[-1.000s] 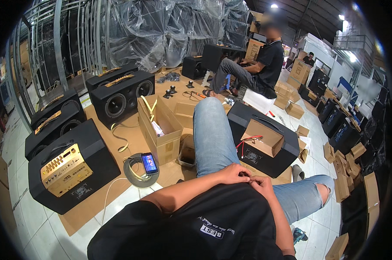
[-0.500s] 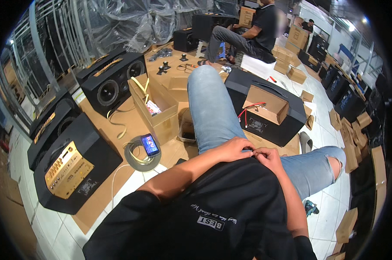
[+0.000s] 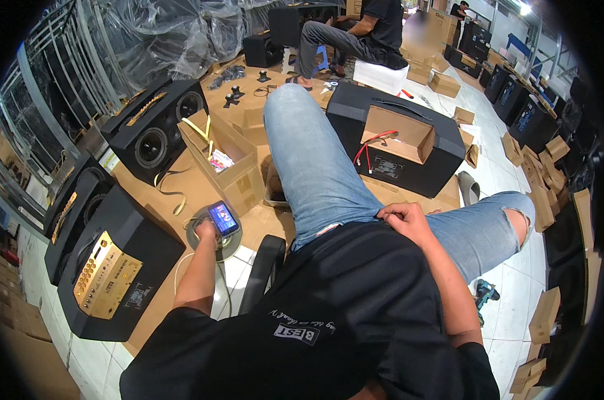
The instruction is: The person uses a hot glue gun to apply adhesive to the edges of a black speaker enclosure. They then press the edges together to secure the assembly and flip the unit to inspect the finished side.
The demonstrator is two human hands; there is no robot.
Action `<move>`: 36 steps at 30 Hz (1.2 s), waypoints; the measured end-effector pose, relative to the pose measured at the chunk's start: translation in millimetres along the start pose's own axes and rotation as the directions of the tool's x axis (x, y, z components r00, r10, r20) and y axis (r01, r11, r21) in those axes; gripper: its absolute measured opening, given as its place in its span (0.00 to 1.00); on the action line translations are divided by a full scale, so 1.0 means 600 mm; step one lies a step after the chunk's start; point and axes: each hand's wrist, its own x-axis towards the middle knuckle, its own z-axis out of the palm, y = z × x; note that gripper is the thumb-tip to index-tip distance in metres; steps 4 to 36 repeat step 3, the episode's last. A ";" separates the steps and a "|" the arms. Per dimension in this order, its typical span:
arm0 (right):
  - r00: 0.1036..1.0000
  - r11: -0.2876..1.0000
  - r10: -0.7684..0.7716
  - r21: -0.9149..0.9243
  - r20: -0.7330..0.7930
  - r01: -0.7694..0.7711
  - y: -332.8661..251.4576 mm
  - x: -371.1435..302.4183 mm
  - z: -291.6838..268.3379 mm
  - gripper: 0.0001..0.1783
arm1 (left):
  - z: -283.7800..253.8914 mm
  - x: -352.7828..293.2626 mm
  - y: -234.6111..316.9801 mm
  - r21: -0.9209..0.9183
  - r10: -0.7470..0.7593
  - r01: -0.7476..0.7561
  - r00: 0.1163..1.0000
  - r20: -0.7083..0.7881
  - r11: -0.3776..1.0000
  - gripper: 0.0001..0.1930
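Observation:
My left hand [image 3: 206, 230] is down beside a lit smartphone [image 3: 223, 219], over a round grey base [image 3: 230, 248] with pale cable around it. Its fingertips are hard to make out, so I cannot tell whether it grips anything. My right hand [image 3: 408, 221] rests on my lap, fingers curled and pinching the blue jeans [image 3: 315, 160] near the waist, just past my black shirt's hem. A tall cardboard box [image 3: 238, 183] stands beyond the phone, holding a yellowish strap and a printed packet.
Black speaker cabinets [image 3: 138, 260] stand at the left, one with a gold control panel. Another cabinet [image 3: 428, 120] sits ahead, carrying a carton with red wires. A teal power tool [image 3: 485, 293] lies by my right leg. Another person [image 3: 375, 33] sits farther off.
My left hand has left my lap and reached out to the left beside the phone. The right hand stays at my waist. The view has shifted slightly.

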 end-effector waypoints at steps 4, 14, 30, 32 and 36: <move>0.998 0.999 0.051 -0.002 0.045 -0.051 -0.011 0.005 -0.002 0.10 | 0.014 0.086 -0.095 0.383 0.034 0.053 0.976 -0.215 0.922 0.28; 0.998 0.999 0.051 -0.002 0.045 -0.051 -0.011 0.005 -0.002 0.10 | 0.014 0.086 -0.095 0.383 0.034 0.053 0.976 -0.215 0.922 0.28; 0.998 0.999 0.051 -0.002 0.045 -0.051 -0.011 0.005 -0.002 0.10 | 0.014 0.086 -0.095 0.383 0.034 0.053 0.976 -0.215 0.922 0.28; 0.998 0.999 0.051 -0.002 0.045 -0.051 -0.011 0.005 -0.002 0.10 | 0.014 0.086 -0.095 0.383 0.034 0.053 0.976 -0.215 0.922 0.28; 0.998 0.999 0.051 -0.002 0.045 -0.051 -0.011 0.005 -0.002 0.10 | 0.014 0.086 -0.095 0.383 0.034 0.053 0.976 -0.215 0.922 0.28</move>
